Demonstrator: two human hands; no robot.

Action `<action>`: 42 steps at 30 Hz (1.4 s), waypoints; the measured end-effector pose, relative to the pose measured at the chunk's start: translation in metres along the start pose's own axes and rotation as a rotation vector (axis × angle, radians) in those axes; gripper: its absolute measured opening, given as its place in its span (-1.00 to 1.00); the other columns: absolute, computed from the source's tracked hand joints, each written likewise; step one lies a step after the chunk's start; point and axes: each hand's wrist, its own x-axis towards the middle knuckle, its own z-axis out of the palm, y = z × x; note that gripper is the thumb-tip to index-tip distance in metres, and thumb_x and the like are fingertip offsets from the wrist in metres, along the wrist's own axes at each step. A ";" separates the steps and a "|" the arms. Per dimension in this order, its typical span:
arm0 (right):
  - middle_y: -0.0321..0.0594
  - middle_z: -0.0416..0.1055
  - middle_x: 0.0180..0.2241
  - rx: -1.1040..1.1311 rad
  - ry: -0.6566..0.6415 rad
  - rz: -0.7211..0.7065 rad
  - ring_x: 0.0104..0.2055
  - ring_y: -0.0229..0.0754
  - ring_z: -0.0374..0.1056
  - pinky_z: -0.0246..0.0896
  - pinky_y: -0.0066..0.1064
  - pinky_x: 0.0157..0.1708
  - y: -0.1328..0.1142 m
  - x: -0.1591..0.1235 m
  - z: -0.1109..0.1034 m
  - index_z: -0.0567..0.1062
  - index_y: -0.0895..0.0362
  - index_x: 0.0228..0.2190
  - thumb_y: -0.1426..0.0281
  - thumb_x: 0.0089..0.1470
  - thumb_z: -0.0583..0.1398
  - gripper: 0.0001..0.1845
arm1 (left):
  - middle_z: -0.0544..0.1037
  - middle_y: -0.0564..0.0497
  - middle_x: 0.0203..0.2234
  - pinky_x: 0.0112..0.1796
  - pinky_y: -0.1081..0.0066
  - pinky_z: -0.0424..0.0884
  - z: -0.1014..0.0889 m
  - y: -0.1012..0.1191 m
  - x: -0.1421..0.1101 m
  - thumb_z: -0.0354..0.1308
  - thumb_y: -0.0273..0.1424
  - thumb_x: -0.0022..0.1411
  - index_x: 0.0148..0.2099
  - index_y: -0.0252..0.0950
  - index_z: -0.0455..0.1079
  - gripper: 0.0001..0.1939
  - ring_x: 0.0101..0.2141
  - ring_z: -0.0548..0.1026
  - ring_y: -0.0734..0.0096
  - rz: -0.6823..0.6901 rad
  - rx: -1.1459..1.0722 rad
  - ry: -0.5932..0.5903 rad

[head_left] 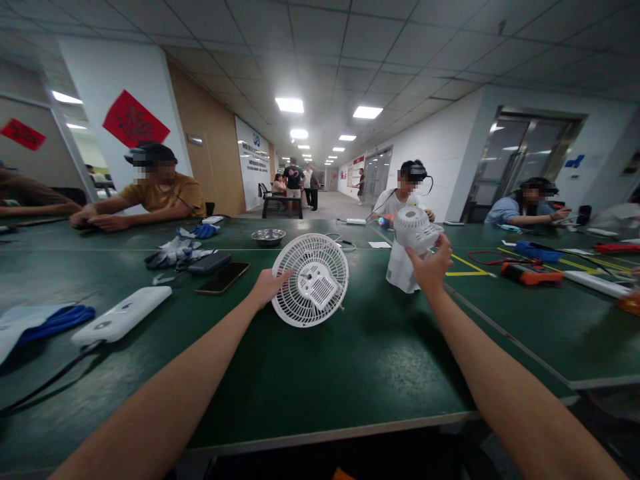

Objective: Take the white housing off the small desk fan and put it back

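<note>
Left arm reaches toward 12 o'clock from your lower left, elbow fairly straight. Left hand [267, 288] pinches the round grille [334, 257] at its 9 o'clock edge: thumb laid over the ribs, fingers nearly closed, mostly hidden behind the rim. Right arm angles in from 4 o'clock; your right hand [434, 263] curves around the upper housing of the fan body [403, 267], thumb on the near side, fingers on the right flank, spread only as wide as the part.

Grille sits at your 12, tilted, its face turned to you: white plastic, fine radiating ribs, slotted panel at the hub. Cannot tell if its lower edge meets the table [350, 380]. Fan body at 1 o'clock, matte white, vented rounded head over a flaring base.

Table green, smooth, dully shining. Shallow shiny metal bowl [269, 237] between 11 and 12; contents unreadable. Dark flat phone [223, 278] at 11, white rounded power bank [123, 317] at 10, orange-and-black meter [530, 273] at 2.
</note>
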 end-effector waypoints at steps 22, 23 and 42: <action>0.08 0.44 -0.10 -0.196 -0.937 0.012 -0.11 0.06 0.41 0.24 -0.30 -0.17 -0.030 -0.074 0.046 0.31 0.24 -0.02 -0.07 -0.18 0.30 -0.17 | 0.64 -0.13 -0.41 -0.34 0.29 0.51 -0.001 -0.002 0.001 0.31 -0.12 0.05 -0.26 -0.39 0.53 -0.61 -0.41 0.60 0.21 -0.006 0.024 -0.012; 0.09 0.44 -0.11 -0.233 -0.962 0.007 -0.11 0.07 0.41 0.24 -0.29 -0.18 -0.029 -0.074 0.047 0.33 0.24 -0.04 -0.08 -0.21 0.31 -0.16 | 0.64 -0.13 -0.42 -0.34 0.30 0.51 -0.001 -0.002 0.002 0.31 -0.12 0.04 -0.28 -0.39 0.53 -0.61 -0.41 0.60 0.22 -0.005 0.027 -0.011; -0.15 0.44 -0.43 0.727 -1.095 0.584 -0.37 -0.11 0.43 0.38 -0.22 -0.30 -0.092 -0.085 0.029 0.39 0.13 -0.24 -0.06 0.14 0.00 -0.48 | 0.64 -0.12 -0.40 -0.33 0.26 0.52 -0.002 0.002 -0.002 0.28 -0.17 0.10 -0.23 -0.38 0.51 -0.65 -0.39 0.60 0.21 -0.022 0.016 -0.037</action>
